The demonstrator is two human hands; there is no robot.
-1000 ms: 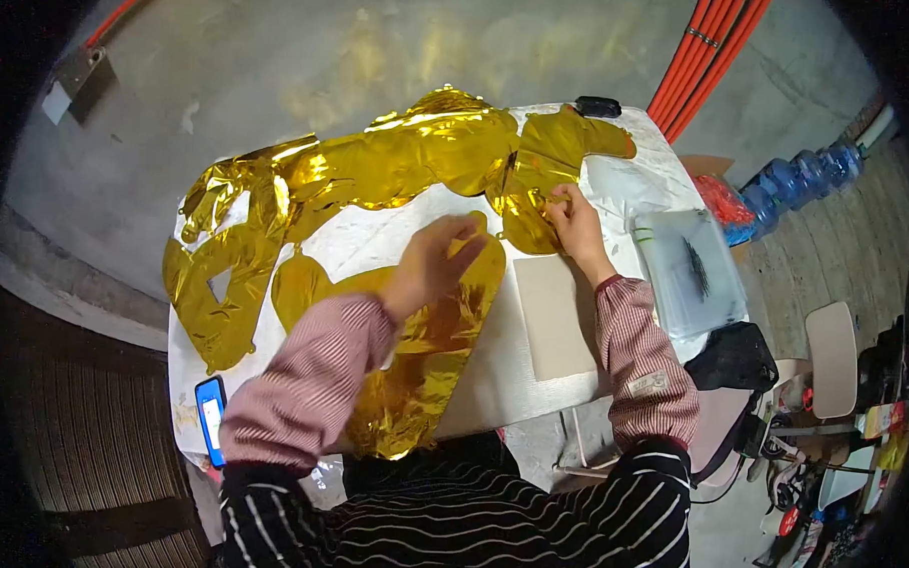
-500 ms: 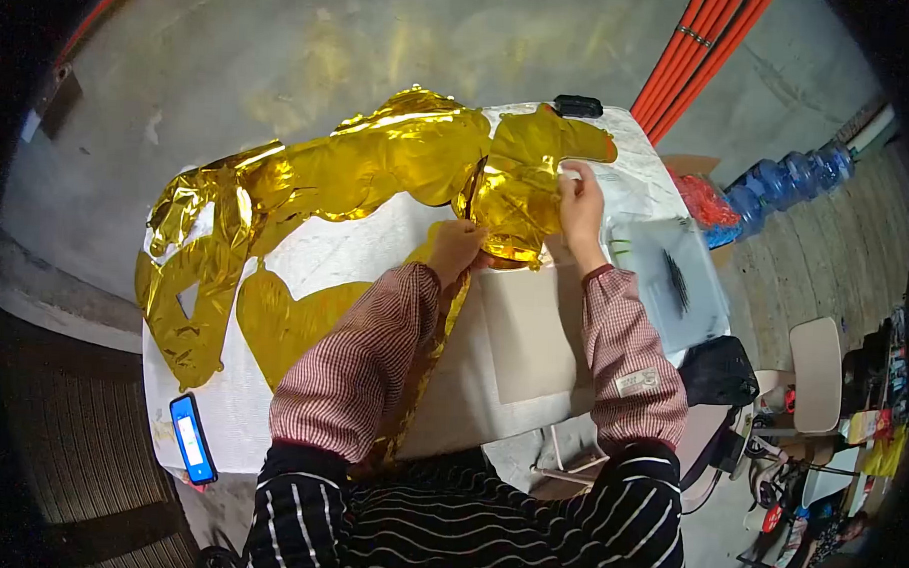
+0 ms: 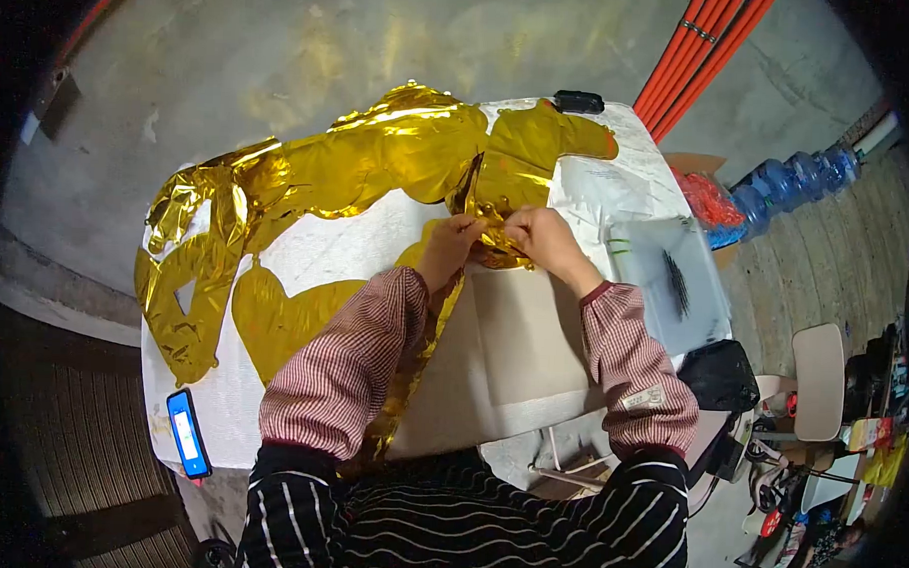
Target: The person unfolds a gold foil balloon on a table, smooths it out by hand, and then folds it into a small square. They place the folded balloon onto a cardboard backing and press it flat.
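Flat gold foil balloons (image 3: 399, 157) stretch in a shiny string across the white-covered table. Near the middle, my left hand (image 3: 450, 252) is closed on the edge of a crumpled gold foil balloon (image 3: 516, 191). Close beside it, my right hand (image 3: 548, 243) pinches the same foil, its fingers almost meeting the left ones. The exact bit of foil between the fingertips is hidden. A heart-shaped foil piece (image 3: 288, 313) lies left of my left forearm. Under my hands rests a beige sheet or board (image 3: 531, 332).
A phone (image 3: 187, 433) with a lit screen lies at the table's left corner. On the right stand a clear plastic bin (image 3: 665, 281) with thin black strips and a black bag (image 3: 720, 375). A black object (image 3: 579, 102) sits at the back edge, near orange pipes (image 3: 698, 52).
My right hand has moved left and down, bringing the foil in towards my left hand. The foil piece is now bunched, and clear plastic beneath it shows. My left hand has barely moved.
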